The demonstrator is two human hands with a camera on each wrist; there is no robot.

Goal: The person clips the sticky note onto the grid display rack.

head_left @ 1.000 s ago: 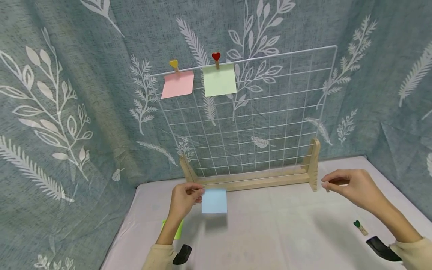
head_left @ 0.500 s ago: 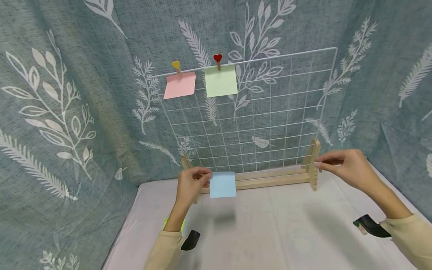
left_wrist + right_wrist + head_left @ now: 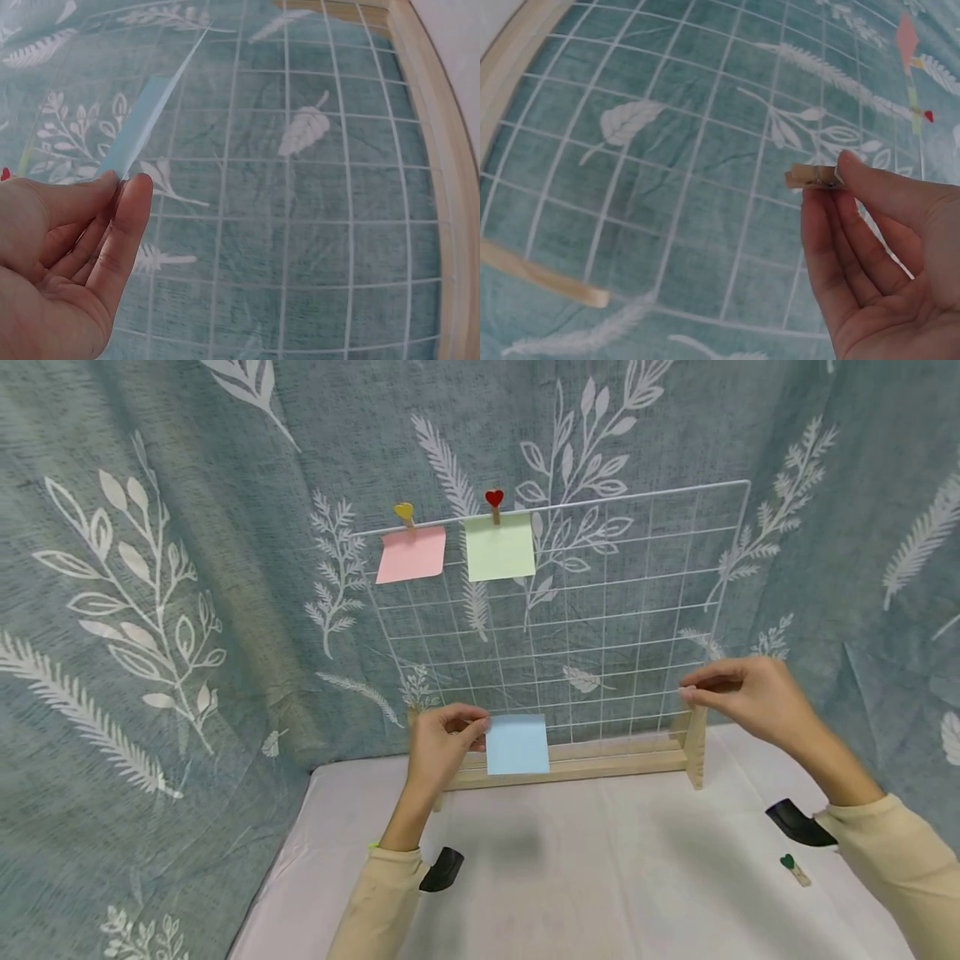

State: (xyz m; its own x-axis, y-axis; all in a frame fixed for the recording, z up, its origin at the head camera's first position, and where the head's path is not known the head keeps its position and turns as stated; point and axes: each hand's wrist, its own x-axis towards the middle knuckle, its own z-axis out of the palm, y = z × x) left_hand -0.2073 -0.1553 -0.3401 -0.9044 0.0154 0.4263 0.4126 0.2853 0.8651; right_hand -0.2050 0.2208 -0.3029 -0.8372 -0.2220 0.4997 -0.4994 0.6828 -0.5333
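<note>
My left hand pinches a blue square sheet of paper by its left edge, in front of the lower part of a white wire grid. Seen almost edge-on in the left wrist view, the blue sheet sits between thumb and fingertips. My right hand is raised at the grid's lower right. Between its thumb and fingers it pinches a small wooden clothespin. A pink sheet and a pale green sheet hang from the grid's top bar by a yellow-heart clothespin and a red-heart clothespin.
The grid stands in a wooden base on a white-covered table. A green-heart clothespin lies at the right. A bit of bright yellow-green shows behind the left forearm. Leaf-patterned curtain surrounds the table.
Both hands have risen. The left hand carried the blue sheet up and to the right, while the right hand moved up and left with its clothespin. The head view has shifted slightly.
</note>
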